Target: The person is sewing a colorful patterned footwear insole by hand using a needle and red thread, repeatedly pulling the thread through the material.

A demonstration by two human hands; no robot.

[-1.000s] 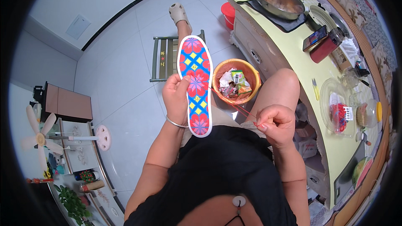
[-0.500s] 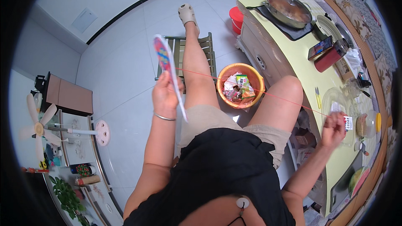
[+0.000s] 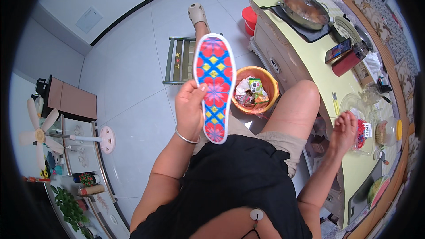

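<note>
My left hand [image 3: 191, 108] grips an embroidered insole [image 3: 214, 89] by its edge, thumb on the face. Red flowers, blue crosses and yellow diamonds cover that face inside a white border. Over the edge of the yellow-topped table, my right hand [image 3: 343, 128] is closed with its fingers bunched together; anything in them is too small to make out. Just beyond it lie a bundle of red thread [image 3: 361, 136] and a small white card on a clear tray [image 3: 354, 102]. Yellow-handled scissors [image 3: 335, 103] rest near the tray.
An orange bin [image 3: 275, 89] with wrappers stands by my right knee, a folding stool [image 3: 174, 64] by my outstretched leg. The table carries a lidded pan [image 3: 305, 11], a phone [image 3: 338, 50], a dark red flask [image 3: 347, 62] and a yellow-lidded jar [image 3: 391, 132]. A fan [image 3: 40, 135] is at left.
The insole has turned from edge-on to face-up and moved right. The red thread, taut across my lap before, no longer shows there. My right hand has shifted slightly left, uncovering the thread bundle.
</note>
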